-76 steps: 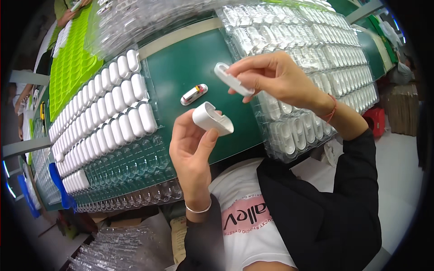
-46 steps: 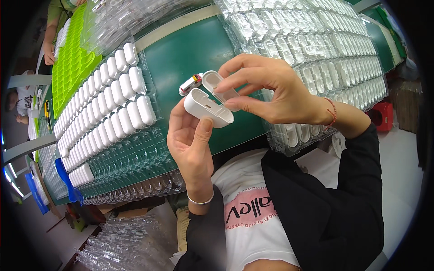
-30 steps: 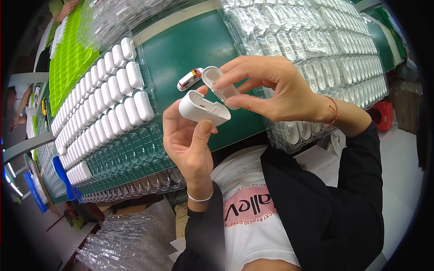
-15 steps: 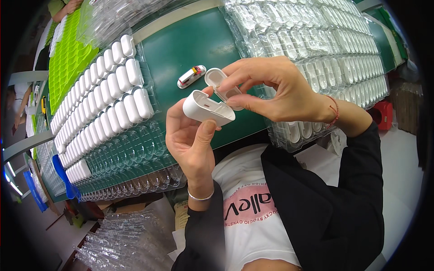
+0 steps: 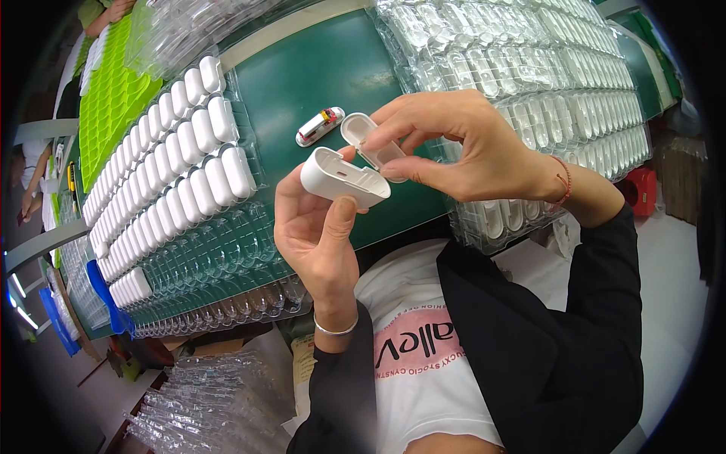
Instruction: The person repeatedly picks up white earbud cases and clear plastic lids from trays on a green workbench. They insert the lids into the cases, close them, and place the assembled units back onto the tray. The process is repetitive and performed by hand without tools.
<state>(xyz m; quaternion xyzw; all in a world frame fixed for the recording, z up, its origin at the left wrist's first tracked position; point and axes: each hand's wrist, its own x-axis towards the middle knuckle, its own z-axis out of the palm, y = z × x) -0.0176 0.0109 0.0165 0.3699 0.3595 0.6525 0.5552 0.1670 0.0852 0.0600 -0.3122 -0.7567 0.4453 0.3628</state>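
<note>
White case shell [image 5: 321,180], hollow, tilted and open-topped above the table [image 5: 283,83]. The left hand [image 5: 318,246] grips it, thumb on the near wall and fingers behind. The lid [image 5: 355,130], its hollow face showing, stands at the far rim, pinched between the thumb and fingers of the right hand [image 5: 473,144]; contact between lid and shell cannot be told. Good handling, as judged: steady the shell, keep both edges parallel, pinch lightly. Beyond lies an oblong part with a red-and-yellow insert [image 5: 319,127], between white pieces [image 5: 203,195] and clear trays [image 5: 465,231].
</note>
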